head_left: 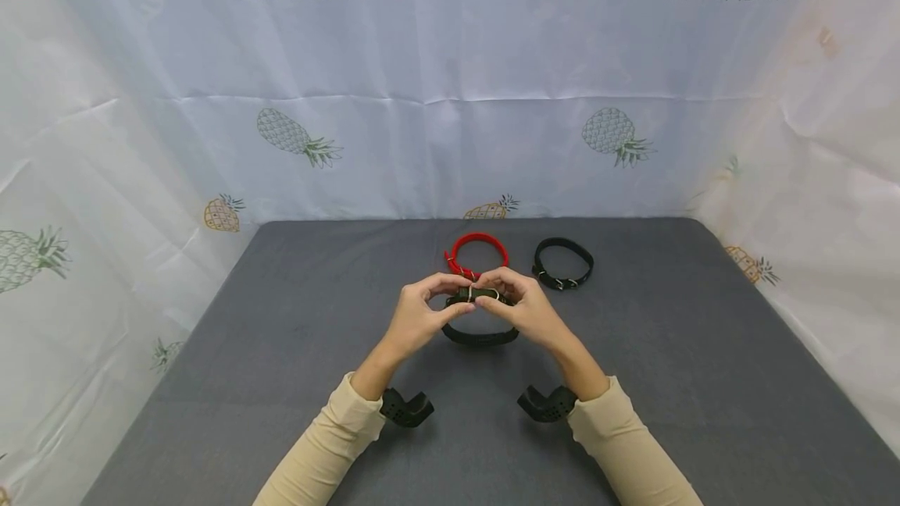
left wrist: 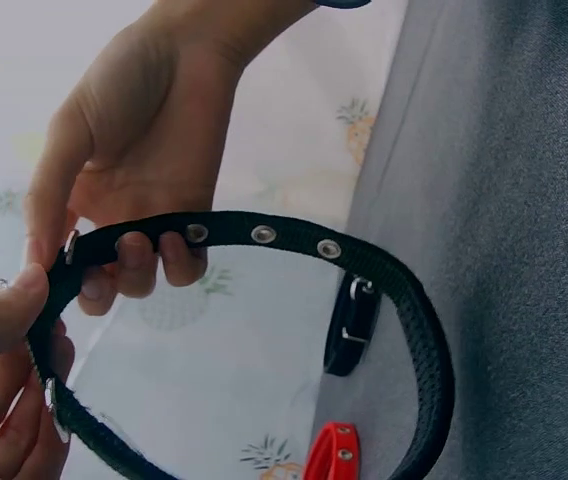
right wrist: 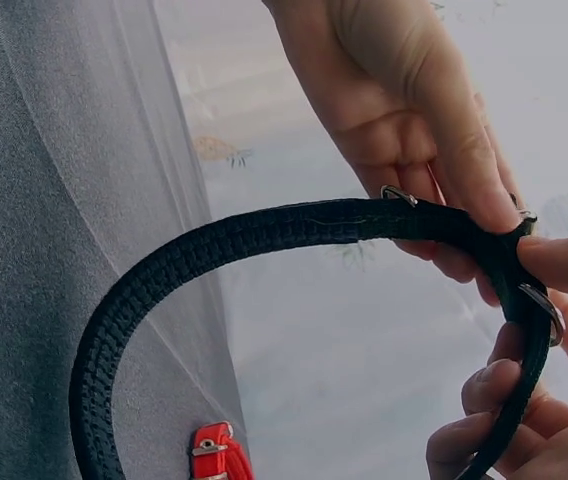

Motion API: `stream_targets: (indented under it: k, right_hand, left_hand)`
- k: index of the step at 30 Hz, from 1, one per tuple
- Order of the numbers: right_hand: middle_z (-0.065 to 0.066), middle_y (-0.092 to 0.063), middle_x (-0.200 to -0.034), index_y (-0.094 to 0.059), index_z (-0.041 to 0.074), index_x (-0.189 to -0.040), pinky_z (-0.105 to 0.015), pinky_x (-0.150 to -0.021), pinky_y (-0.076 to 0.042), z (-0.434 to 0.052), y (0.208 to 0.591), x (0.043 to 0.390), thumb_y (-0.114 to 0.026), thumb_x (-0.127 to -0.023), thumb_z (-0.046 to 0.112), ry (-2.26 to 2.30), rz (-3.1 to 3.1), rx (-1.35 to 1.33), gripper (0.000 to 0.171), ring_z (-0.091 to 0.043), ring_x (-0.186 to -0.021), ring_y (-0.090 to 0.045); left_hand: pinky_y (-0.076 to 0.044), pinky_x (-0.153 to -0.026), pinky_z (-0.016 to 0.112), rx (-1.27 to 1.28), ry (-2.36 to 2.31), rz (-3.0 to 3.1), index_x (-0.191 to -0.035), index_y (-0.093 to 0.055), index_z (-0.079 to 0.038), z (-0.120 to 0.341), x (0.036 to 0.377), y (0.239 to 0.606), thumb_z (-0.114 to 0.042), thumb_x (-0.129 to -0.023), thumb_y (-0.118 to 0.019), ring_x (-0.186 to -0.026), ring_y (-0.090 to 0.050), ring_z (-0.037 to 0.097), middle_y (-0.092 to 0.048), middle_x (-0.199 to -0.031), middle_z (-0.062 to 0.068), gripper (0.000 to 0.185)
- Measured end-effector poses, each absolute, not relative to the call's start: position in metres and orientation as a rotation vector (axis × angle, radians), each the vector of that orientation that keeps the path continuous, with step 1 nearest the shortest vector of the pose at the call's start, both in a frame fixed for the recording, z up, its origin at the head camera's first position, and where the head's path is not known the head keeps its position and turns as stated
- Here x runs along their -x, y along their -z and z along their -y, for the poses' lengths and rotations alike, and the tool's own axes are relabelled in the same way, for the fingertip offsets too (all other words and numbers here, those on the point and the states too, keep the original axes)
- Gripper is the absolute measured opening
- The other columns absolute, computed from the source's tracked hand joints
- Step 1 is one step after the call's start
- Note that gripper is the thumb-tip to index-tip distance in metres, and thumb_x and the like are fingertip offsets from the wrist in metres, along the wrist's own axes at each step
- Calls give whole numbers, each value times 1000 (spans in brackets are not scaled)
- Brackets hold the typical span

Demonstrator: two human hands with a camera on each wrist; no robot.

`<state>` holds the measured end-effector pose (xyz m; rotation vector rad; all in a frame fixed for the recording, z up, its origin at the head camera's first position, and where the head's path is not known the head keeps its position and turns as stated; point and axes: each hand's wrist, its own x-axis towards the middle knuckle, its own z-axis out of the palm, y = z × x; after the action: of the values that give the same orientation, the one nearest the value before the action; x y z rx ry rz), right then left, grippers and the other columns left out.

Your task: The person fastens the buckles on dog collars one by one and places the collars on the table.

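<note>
A dark collar is held up above the table, its band curving into a loop toward the person. My left hand pinches its buckle area between thumb and fingertips. From the other side my right hand pinches the same stretch, the two thumbs nearly meeting. Metal eyelets line the strap by the right hand in the left wrist view, where some right fingers curl beneath the strap. The right wrist view shows a metal ring beside the left fingers and a braided band. Fingers partly hide the buckle.
Just beyond the hands a red collar lies on the grey table, its near side partly covered by the fingers. To its right lies another black collar with metal fittings. White pineapple-print cloth hangs behind and at both sides.
</note>
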<state>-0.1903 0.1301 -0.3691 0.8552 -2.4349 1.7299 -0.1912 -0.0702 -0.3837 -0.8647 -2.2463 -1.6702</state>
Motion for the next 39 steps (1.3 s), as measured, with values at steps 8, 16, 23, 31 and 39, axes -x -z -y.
stream_targets:
  k: [8,16,23,31,39]
  right_hand:
    - [-21,-63,-103,-62,-2,-111,-22,-63,-40,-133,370,193,-63,-91,4,-1725,2409,-802,20,-3,-69,-46]
    - [-25,-63,-108,-60,-3,-115,-20,-69,-43,-132,369,194,-62,-92,5,-1737,2408,-782,25,0,-77,-52]
    - [-23,-62,-113,-58,-1,-119,-19,-73,-48,-131,371,192,-66,-90,7,-1754,2428,-772,31,-1,-89,-59]
    - [-22,-61,-121,-59,1,-118,-24,-82,-51,-129,371,189,-66,-90,9,-1756,2466,-795,30,-38,-115,-60]
    - [-21,-63,-115,-62,1,-112,-24,-76,-51,-129,370,190,-67,-89,8,-1692,2480,-808,24,-30,-106,-63]
  left_hand:
    - [-52,-93,20,883,1798,2240,-124,-57,3,71,191,382,-4,-90,-65,-109,-67,14,-68,-118,24,36]
    - [-54,-91,23,859,1868,2161,-118,-60,6,68,191,382,-2,-91,-63,-103,-62,-5,-65,-118,26,29]
    - [-53,-90,18,860,1767,2129,-112,-63,6,66,189,385,1,-88,-65,-100,-65,13,-59,-111,22,24]
    - [-55,-88,22,908,1653,2152,-109,-66,1,63,188,387,-4,-89,-66,-97,-64,24,-63,-105,17,21]
    - [-56,-86,25,899,1638,2159,-107,-67,0,63,189,386,-5,-88,-67,-96,-65,24,-64,-104,16,20]
